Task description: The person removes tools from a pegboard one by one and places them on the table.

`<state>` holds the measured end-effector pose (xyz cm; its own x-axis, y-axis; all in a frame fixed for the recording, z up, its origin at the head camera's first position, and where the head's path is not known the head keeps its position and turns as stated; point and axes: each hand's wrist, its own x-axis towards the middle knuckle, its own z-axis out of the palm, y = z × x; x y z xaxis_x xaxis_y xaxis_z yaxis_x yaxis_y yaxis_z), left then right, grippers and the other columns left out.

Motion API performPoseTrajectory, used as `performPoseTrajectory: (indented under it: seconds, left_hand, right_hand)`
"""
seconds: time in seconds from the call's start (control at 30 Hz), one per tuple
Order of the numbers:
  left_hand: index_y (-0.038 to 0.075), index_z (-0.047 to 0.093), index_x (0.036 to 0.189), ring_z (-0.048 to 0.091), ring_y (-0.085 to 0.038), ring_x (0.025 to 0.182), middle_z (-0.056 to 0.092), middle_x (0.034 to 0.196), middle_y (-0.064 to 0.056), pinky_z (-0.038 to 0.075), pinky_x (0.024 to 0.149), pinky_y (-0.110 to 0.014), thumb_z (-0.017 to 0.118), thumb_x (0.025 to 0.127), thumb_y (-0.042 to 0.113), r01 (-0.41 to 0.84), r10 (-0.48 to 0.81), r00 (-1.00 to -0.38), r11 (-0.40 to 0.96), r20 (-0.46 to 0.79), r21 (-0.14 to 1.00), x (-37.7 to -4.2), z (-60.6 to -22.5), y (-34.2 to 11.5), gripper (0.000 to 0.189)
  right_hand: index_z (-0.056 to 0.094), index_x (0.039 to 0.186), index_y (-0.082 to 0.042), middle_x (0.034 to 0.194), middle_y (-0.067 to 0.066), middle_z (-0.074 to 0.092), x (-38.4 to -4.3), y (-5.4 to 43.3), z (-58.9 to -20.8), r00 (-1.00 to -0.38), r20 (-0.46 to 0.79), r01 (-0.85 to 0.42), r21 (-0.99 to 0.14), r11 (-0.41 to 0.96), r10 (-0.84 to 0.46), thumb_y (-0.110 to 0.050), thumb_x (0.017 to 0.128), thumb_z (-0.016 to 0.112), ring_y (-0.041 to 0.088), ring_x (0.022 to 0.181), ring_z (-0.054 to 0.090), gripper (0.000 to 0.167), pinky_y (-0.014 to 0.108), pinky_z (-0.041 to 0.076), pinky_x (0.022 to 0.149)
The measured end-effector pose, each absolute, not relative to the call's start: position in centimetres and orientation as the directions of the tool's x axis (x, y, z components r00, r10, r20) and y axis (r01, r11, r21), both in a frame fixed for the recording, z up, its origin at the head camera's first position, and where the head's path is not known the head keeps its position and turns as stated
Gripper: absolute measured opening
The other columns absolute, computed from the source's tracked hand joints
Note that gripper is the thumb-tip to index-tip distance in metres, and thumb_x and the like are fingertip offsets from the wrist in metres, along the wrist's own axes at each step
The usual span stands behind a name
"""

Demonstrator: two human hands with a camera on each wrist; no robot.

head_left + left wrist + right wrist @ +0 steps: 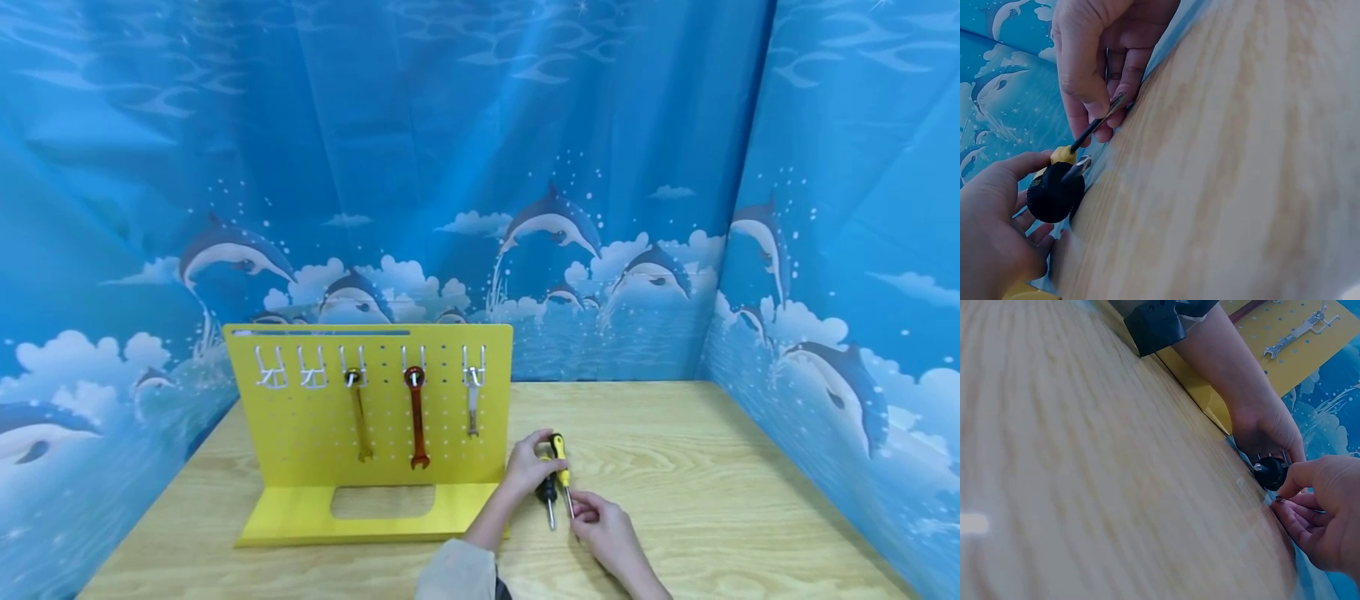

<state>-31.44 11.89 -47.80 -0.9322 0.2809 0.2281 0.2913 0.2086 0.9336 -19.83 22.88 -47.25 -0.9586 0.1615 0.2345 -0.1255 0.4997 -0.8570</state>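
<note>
Over the table to the right of the pegboard, my left hand [527,467] pinches the yellow handle of a black-ended screwdriver [559,454]. My right hand [606,533] grips that screwdriver's shaft near its tip with thumb and fingers. A second screwdriver, with a black handle [547,490], lies close beside the first, its metal tip toward me. In the left wrist view its black handle [1055,195] sits in front of the left hand's fingers and partly covers the yellow handle [1063,154]. Within the right wrist view, the black handle [1271,474] appears between both hands.
A yellow pegboard stand [300,433] occupies the left of the wooden table [712,483]. From its hooks hang a yellowish wrench [361,425], a red-brown wrench [417,421] and a small silver wrench [472,404]. Two hooks at left are bare. Blue dolphin-print curtains [420,167] enclose the table.
</note>
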Motion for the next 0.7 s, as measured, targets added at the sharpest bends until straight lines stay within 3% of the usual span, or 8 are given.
performPoseTrajectory:
  seconds: [0.7]
  left_hand:
    - [0.003, 0.059, 0.119, 0.052, -0.029, 0.106, 0.062, 0.111, -0.009, 0.043, 0.091, -0.041, 0.08, 0.069, 0.017, 0.34, 0.292, -0.924, 0.329, 0.247, 0.881, -31.68, -48.27, 12.03, 0.056]
  right_hand:
    - [0.063, 0.1, 0.012, 0.075, 0.002, 0.056, -19.95, 22.82, -47.41, -0.951, 0.267, -0.131, -0.806, 0.577, 0.157, 0.011, 0.063, 0.061, 0.012, 0.067, 0.054, 0.037, 0.019, 0.047, 0.059]
